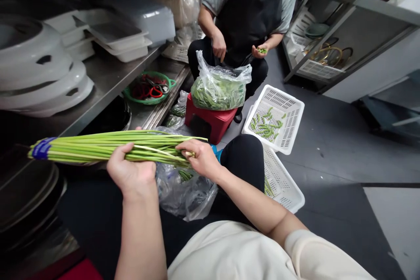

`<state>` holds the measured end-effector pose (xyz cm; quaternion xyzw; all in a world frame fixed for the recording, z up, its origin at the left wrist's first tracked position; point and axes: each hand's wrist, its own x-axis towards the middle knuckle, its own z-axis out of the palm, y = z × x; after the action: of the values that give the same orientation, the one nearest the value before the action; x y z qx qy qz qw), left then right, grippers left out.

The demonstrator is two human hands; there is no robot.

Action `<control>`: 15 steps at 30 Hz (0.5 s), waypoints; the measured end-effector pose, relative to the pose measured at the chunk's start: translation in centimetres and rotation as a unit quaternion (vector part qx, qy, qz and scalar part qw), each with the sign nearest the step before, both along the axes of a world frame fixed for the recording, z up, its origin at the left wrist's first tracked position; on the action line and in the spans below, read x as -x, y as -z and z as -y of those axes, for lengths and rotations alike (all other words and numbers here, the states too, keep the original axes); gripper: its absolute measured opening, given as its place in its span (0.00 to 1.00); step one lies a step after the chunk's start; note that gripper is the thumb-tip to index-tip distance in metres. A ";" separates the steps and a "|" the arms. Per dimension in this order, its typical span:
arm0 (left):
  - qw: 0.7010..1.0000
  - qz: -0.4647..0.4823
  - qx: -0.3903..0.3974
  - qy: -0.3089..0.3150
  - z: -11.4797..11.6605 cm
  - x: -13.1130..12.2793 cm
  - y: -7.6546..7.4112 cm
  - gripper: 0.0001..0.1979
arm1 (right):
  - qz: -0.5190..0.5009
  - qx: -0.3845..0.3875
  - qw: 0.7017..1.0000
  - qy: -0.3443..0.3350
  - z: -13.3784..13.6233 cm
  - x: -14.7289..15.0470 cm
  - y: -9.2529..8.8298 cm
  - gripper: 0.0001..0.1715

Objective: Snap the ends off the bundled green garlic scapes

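A long bundle of green garlic scapes (88, 148), bound with blue tape at its left end, lies sideways in front of me. My left hand (133, 166) is closed around its middle from below. At the loose right end, my right hand (200, 155) has its fingers curled on the tips and pinches several short stem ends. A clear plastic bag (187, 194) with some green stems inside sits under the bundle on my lap. To the right of my knee, a white basket (285, 179) holds a few thin stems, partly hidden by my leg.
A co-worker (246, 13) sits opposite, with green pods in one hand. Before them, a bag of pods (219, 92) rests on a red stool (210, 118). A white perforated basket (292, 122) holds scattered pods. Left, a metal shelf (108, 83) carries trays; below is a green basket (147, 100) with scissors.
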<state>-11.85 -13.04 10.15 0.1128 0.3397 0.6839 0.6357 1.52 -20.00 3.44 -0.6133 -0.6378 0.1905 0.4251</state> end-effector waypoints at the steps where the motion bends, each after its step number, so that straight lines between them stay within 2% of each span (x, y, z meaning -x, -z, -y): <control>1: 1.000 -0.001 -0.008 0.005 0.0 0.0 0.1 0.29 | 0.005 0.007 1.000 0.000 0.0 0.1 -0.2 0.19; 5: 0.998 -0.003 -0.044 0.041 0.3 0.0 0.4 0.32 | 0.021 0.039 0.999 0.020 -0.1 0.8 -1.1 0.15; 8: 0.995 -0.002 -0.088 0.055 0.6 -0.1 0.5 0.30 | 0.034 0.033 0.999 0.020 -0.3 0.9 -1.8 0.10; 10: 0.992 -0.003 -0.105 0.067 0.8 -0.1 0.4 0.28 | 0.036 0.025 0.999 -0.004 -0.5 0.5 -2.4 0.05; 12: 0.991 -0.006 -0.104 0.084 0.9 -0.2 0.2 0.25 | 0.008 0.035 0.998 -0.046 -0.6 0.0 -3.2 0.01; 15: 0.993 -0.016 -0.048 0.106 0.7 -0.5 0.2 0.17 | -0.068 0.098 0.989 -0.084 -0.6 -0.7 -4.1 0.05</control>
<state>-11.34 -13.72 9.98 0.1892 0.3025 0.6265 0.6929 2.19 -19.38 7.59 -0.5820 -0.6347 0.3288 0.3877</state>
